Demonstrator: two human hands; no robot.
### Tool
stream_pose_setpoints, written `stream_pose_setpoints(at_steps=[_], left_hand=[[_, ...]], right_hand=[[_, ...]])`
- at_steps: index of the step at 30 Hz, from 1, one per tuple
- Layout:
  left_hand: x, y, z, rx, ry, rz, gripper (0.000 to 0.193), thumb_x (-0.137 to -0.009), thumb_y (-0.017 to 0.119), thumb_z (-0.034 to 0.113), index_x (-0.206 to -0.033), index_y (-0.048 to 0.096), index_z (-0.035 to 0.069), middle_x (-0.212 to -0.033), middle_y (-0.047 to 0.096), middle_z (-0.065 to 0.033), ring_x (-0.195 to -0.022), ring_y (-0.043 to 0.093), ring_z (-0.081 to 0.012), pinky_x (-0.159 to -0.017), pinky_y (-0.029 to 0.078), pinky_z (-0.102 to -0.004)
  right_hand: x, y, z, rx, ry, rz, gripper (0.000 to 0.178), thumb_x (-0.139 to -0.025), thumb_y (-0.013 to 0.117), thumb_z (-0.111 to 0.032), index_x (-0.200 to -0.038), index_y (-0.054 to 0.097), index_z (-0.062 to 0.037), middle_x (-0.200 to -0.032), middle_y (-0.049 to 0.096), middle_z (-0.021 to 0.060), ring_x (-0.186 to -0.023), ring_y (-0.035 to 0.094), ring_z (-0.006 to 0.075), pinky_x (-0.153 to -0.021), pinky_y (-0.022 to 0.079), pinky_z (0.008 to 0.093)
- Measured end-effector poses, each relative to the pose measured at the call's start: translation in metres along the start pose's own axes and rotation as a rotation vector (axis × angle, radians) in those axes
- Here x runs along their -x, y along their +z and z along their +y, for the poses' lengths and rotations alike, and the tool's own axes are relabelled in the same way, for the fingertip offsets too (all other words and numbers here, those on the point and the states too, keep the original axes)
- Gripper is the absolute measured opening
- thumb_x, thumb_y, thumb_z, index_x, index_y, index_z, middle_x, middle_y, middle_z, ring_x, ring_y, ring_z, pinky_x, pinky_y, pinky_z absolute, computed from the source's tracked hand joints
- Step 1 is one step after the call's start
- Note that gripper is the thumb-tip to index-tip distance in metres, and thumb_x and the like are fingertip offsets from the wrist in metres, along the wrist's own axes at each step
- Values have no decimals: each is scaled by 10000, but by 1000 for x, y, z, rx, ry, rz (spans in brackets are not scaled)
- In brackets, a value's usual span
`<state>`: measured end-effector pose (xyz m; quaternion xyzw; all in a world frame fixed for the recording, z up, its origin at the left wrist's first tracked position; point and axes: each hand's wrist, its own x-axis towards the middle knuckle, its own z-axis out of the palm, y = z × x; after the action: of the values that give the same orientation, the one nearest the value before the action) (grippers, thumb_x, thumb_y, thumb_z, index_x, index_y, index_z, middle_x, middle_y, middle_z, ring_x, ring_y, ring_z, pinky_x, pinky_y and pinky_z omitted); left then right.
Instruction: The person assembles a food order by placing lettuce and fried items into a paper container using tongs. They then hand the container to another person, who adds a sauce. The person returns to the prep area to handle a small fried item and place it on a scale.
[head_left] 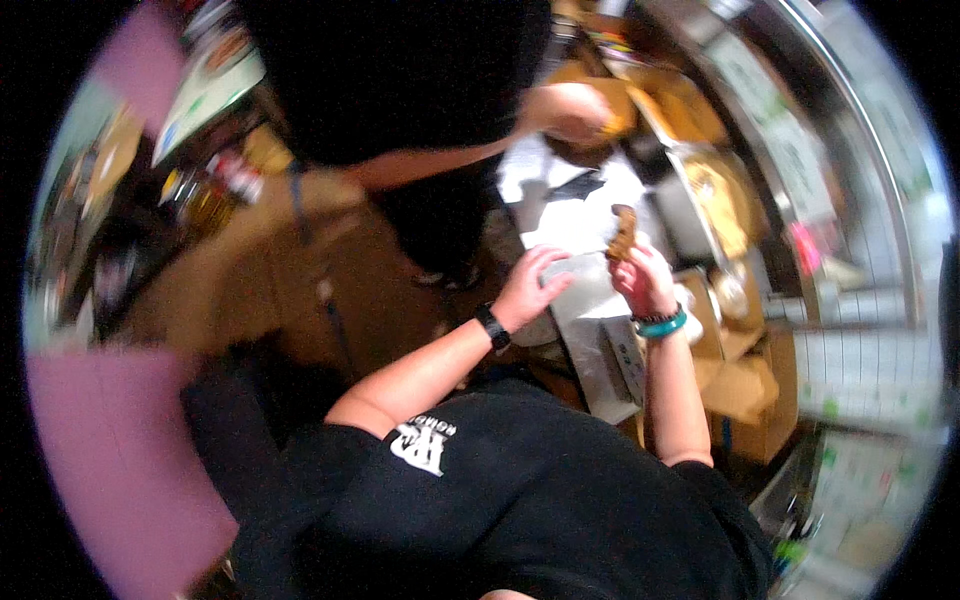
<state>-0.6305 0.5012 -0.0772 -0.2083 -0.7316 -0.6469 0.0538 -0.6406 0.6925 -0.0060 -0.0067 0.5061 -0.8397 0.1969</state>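
My right hand (648,282), a turquoise band at its wrist, is closed on the lower end of a long, lumpy brown piece of food (623,230) that looks fried. The food points away from me above the brightly lit white counter (597,350). To its left, my left hand (528,288) has its fingers apart at the edge of a pale, thin sheet or bag (588,283); whether the fingertips touch it is too blurred to tell. A dark watch (493,328) is on that wrist.
A person in black (400,80) stands across from me, one hand (575,112) over the counter's far end. Metal trays with yellowish food (718,205) line the right side. Cardboard boxes (755,385) sit nearer on the right. A brown floor (270,270) lies left.
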Motion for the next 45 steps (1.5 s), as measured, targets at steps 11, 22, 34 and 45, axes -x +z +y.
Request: stream_pose_setpoints(at_steps=[11,22,34,45], left_hand=[[61,-37,53,-207,78,627,428,-674,681,301,-939,484,29,-925,483,-104,-890,482,-224,-788,397,-321],[203,-111,127,-458,68,1142,370,-670,655,112,-958,453,-2,-916,465,-92,-839,492,-191,-760,410,-289],[379,-204,183,-429,17,1517,257,-688,578,30,-910,451,3,-866,467,-91,-828,496,-172,-738,410,-273],[480,-254,214,-470,174,1847,320,-691,515,-16,-988,396,0,-912,437,-76,-865,454,-132,-768,388,-255]], right_hand=[[-46,63,74,211,58,-297,284,-798,513,-175,-1043,472,-39,-812,544,20,-619,499,72,-447,372,169],[-7,232,155,166,291,-808,319,-755,572,-125,-1033,467,-9,-825,545,9,-607,461,52,-502,373,160],[84,420,272,168,353,-1125,336,-731,599,-67,-1036,468,-16,-975,542,40,-887,502,126,-809,395,265],[143,550,332,220,370,-1527,301,-714,620,-63,-974,472,-28,-882,515,11,-815,469,93,-757,387,235]])
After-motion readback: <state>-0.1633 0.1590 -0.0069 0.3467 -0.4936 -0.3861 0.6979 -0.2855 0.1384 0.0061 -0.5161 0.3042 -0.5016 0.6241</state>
